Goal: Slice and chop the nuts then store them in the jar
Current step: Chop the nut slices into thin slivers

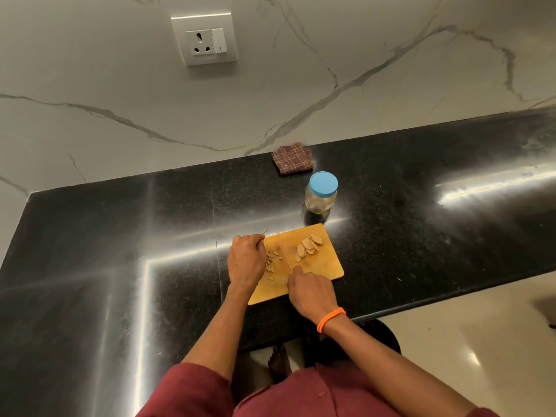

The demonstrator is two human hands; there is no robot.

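Observation:
A wooden cutting board lies on the black counter. A pile of sliced nuts sits on its far right part. Small chopped nut pieces lie at the left, under the curled fingers of my left hand, which holds them down. My right hand grips a knife, blade down on the board between the two piles, forefinger along its back. A clear jar with a blue lid stands beyond the board, lid on.
A folded brown checked cloth lies by the marble wall behind the jar. One nut sliver rests on the counter just off the board's far left corner. The counter's front edge runs to the right.

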